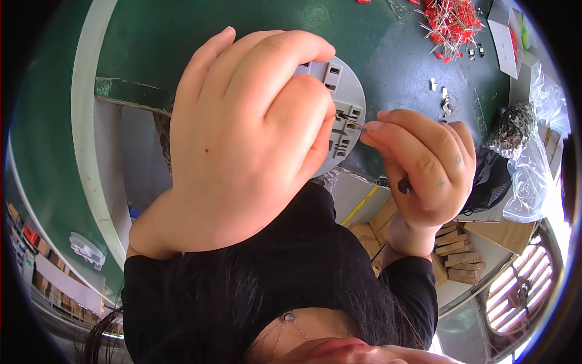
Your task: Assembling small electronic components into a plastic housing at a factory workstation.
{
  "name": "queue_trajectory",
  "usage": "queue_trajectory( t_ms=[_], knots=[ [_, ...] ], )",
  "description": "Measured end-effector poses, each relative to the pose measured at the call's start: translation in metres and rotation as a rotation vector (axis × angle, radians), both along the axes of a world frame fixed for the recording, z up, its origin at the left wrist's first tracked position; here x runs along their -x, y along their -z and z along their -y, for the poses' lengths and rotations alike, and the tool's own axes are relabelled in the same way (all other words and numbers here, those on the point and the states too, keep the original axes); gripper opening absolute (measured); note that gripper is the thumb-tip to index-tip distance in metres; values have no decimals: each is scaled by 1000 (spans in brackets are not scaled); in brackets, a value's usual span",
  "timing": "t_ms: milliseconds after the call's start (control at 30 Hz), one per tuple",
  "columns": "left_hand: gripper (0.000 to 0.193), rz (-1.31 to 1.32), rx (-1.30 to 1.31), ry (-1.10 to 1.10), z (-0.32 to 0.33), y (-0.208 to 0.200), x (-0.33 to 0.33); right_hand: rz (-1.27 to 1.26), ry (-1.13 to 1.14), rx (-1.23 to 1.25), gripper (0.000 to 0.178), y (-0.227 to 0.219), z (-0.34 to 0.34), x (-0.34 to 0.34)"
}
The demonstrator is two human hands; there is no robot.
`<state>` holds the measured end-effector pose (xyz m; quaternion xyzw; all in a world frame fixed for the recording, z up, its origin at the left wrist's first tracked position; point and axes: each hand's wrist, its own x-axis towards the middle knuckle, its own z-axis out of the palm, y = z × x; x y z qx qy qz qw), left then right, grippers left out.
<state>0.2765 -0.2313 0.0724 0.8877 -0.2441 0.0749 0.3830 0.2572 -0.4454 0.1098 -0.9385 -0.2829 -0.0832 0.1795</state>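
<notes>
A round grey plastic part [356,91] with rows of raised rectangular slots is at the table's near edge, partly covered by my left hand [242,127]. The fingers of that hand curl over the part and grip it; its left side and the thumb's contact are hidden. My right hand [430,164] is closed in a pinch at the part's right edge. It holds a thin tool [404,185] whose dark round end shows by the palm, and a fine metal tip reaches the slots between the fingertips. Small metal pieces [347,116] sit in one slot near that tip.
On the green table [388,60] lies a pile of red parts with metal leads [451,27] at the far right. Small metal clips [445,97] are scattered nearer. A bag of metal pieces [513,128] stands at the right edge, with wooden blocks [461,255] below.
</notes>
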Motion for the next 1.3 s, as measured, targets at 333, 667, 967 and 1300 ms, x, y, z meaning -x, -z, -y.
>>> queue_trajectory(
  t_ms=[333, 667, 967, 1300],
  knots=[
    [23, -16, 58, 5, 0, 4, -1, 10, -5, 65, 26, -8, -2, -1],
    [23, -24, 100, -2, -1, 6, -2, 8, 11, 151, 23, -7, -13, -5],
    [23, 2, 88, 2, -1, 7, -3, -76, 47, 204, 28, -16, -21, -9],
    [22, 18, 98, -31, 1, 12, 0, -39, 22, 297, 27, -20, -24, -13]
  ],
)
